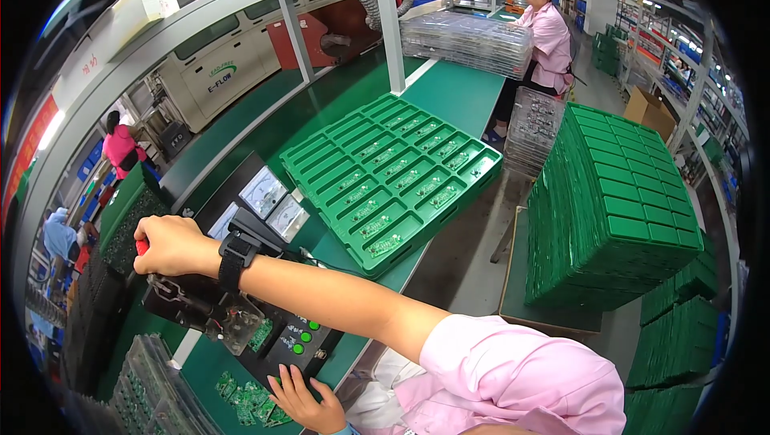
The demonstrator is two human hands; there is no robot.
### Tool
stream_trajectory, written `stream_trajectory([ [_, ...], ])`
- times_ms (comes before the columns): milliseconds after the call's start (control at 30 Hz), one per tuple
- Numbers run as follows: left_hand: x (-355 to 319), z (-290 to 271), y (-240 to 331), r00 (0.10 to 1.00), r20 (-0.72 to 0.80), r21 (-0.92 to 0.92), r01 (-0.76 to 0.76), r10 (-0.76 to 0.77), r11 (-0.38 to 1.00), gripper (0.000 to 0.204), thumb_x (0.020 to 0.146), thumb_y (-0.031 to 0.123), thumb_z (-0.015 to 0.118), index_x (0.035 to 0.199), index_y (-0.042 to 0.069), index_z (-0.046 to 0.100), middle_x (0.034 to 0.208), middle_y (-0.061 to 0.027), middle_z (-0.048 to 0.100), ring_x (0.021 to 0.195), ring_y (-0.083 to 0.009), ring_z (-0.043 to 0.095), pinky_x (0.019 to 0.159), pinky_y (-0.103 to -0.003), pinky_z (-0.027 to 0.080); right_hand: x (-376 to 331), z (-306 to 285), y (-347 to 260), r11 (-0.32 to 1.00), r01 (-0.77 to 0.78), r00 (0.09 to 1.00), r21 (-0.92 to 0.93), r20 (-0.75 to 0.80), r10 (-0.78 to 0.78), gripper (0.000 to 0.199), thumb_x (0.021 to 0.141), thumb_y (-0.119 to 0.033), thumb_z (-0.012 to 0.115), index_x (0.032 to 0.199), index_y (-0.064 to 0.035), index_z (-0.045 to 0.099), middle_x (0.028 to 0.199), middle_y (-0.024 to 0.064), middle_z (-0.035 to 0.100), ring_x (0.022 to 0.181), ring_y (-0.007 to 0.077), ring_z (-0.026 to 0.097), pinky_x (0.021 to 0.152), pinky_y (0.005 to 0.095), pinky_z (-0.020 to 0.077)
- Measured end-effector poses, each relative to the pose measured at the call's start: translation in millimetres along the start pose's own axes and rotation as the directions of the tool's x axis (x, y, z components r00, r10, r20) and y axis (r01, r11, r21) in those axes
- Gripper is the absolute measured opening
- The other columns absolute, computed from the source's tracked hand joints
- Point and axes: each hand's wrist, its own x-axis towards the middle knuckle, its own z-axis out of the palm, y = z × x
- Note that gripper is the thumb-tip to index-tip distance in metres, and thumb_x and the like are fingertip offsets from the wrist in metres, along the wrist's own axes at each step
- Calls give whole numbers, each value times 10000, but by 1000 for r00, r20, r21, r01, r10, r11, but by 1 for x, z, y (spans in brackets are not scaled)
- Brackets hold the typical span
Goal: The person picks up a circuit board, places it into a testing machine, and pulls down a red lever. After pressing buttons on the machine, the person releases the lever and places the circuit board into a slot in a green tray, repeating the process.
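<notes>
On the green bench [449, 94], your right hand [172, 244] is gripping the red-tipped press lever [141, 247]; be pulling it smoothly. Your left hand [305, 399] is resting open, fingers spread on the loose circuit boards [249, 403], holding nothing.

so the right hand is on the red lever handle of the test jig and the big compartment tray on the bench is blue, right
Not quite. The head view shows the right hand gripping the red lever handle of the test jig, but the compartment tray on the bench is green, not blue.
</notes>
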Motion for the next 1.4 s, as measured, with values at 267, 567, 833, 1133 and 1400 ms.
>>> stream_trajectory([
  [267, -8, -1, -16, 995, -99, -125, -39, 26, 991, 375, 836, -5, 565, 1205, 18, 626, 1338, -162, 565, 1310, -418, 450, 1101, -591, 278, -74, 3, -17, 705, 702, 707, -96, -27, -707, 353, 739, -40, 648, 1087, -30, 588, 1173, 164, 611, 1114, 316, 582, 887, 427, 482],
  [567, 39, -64, -27, 994, 31, -303, 106, -102, 947, 201, 800, 31, 674, 1000, 36, 696, 1169, -131, 646, 1135, -350, 592, 1001, -486, 419, -257, -56, 84, 878, 305, 952, -370, 131, -276, 459, 771, -26, 685, 1221, -38, 594, 1246, 150, 607, 1190, 332, 563, 1001, 457, 453],
  [833, 79, -76, -59, 994, 104, -200, 0, 21, 980, 381, 744, 85, 777, 1100, 19, 660, 1127, -140, 613, 1018, -320, 595, 859, -409, 492, -265, -42, 80, 732, 479, 858, -485, 82, -508, 474, 737, -121, 732, 1199, -94, 626, 1307, 97, 585, 1250, 276, 518, 1031, 492, 394],
  [1133, 99, -75, -65, 966, 254, -221, 13, 45, 975, 674, 675, 203, 844, 1281, 73, 579, 1127, -136, 546, 985, -314, 579, 844, -398, 492, -272, -24, 91, 771, 382, 924, -510, 216, -315, 495, 753, -181, 727, 1236, -130, 628, 1312, -1, 598, 1227, 211, 534, 1061, 444, 326],
  [1400, 121, -71, -66, 878, 465, -126, -64, 116, 990, 905, 585, 329, 882, 1381, 128, 499, 1170, -132, 497, 1017, -309, 553, 863, -400, 480, -264, -29, 86, 737, 394, 919, -550, 228, -322, 449, 778, -185, 706, 1214, -109, 632, 1283, 21, 609, 1164, 202, 567, 1004, 432, 375],
])
